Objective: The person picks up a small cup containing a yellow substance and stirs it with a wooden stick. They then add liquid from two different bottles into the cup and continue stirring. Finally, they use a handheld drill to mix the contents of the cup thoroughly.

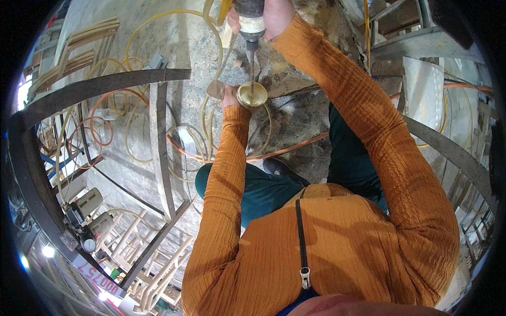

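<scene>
My left hand (230, 97) grips a small round brass-coloured cup-shaped piece (251, 94) held out in front of me. My right hand (274, 15) is closed around the body of a power drill (251, 18) at the top of the view. The drill's bit (252, 66) points straight down into the middle of the brass piece. Both arms wear orange ribbed sleeves. My legs in dark teal trousers show below the arms.
Yellow hoses (138, 63) and an orange hose (295, 147) loop over the grey concrete floor (190, 42). A curved dark metal frame (105, 84) stands on the left, another curved bar (448, 150) on the right. Pale wooden chair parts (153, 274) and a small machine (87, 203) lie lower left.
</scene>
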The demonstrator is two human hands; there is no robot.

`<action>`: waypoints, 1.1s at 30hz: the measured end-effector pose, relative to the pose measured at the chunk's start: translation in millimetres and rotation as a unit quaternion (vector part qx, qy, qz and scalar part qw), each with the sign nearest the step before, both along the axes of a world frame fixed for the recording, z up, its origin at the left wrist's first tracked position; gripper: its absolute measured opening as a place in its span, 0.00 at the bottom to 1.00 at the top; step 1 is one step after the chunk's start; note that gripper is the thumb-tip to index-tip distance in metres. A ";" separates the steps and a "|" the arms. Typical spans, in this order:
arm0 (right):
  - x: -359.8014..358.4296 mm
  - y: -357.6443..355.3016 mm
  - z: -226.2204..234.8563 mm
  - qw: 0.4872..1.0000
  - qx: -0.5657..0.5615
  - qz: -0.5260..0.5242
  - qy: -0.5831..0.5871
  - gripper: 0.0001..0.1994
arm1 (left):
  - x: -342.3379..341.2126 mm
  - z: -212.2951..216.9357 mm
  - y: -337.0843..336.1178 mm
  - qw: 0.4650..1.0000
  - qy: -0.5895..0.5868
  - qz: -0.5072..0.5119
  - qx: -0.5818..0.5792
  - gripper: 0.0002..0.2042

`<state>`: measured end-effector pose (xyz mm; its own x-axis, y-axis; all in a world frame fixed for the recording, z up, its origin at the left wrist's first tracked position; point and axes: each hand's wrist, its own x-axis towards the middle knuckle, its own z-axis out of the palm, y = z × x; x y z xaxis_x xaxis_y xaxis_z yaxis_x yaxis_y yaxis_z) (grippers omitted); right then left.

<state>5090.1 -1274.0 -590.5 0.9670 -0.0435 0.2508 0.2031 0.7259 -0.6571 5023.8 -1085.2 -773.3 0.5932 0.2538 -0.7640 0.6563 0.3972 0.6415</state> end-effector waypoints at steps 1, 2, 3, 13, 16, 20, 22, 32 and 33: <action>0.4 0.0 0.0 1.000 0.000 0.001 -0.010 0.26 | 0.1 1.8 -0.2 1.000 0.000 -0.010 0.008 0.22; 0.4 0.1 -0.2 1.000 0.002 -0.003 0.004 0.26 | 0.1 3.5 -0.5 0.999 -0.004 -0.023 0.032 0.21; 0.1 0.3 -0.6 1.000 0.003 -0.006 0.019 0.26 | -0.1 5.2 -0.7 0.998 -0.008 -0.037 0.055 0.20; 3.1 -0.4 -6.0 1.000 0.017 0.011 0.020 0.25 | 0.8 -3.7 4.4 0.998 -0.005 -0.036 0.045 0.20; 2.1 1.4 -3.0 1.000 0.016 0.006 0.008 0.25 | 0.9 -11.0 5.5 0.999 -0.033 -0.007 0.023 0.20; -0.9 1.4 2.5 0.999 0.001 -0.013 0.033 0.25 | 1.5 -10.4 6.0 0.999 -0.028 -0.023 0.027 0.21; 0.2 -0.4 -0.4 0.999 -0.002 -0.018 0.030 0.25 | 1.8 -9.3 3.8 0.999 -0.017 -0.027 0.024 0.21; 5.2 -1.7 -4.4 0.998 0.054 0.015 -0.016 0.23 | 0.5 -17.2 10.6 0.996 -0.009 0.018 -0.087 0.23; 6.1 -1.0 -6.1 0.998 0.055 0.008 0.003 0.22 | 2.1 -24.5 14.3 0.995 -0.015 0.031 -0.092 0.23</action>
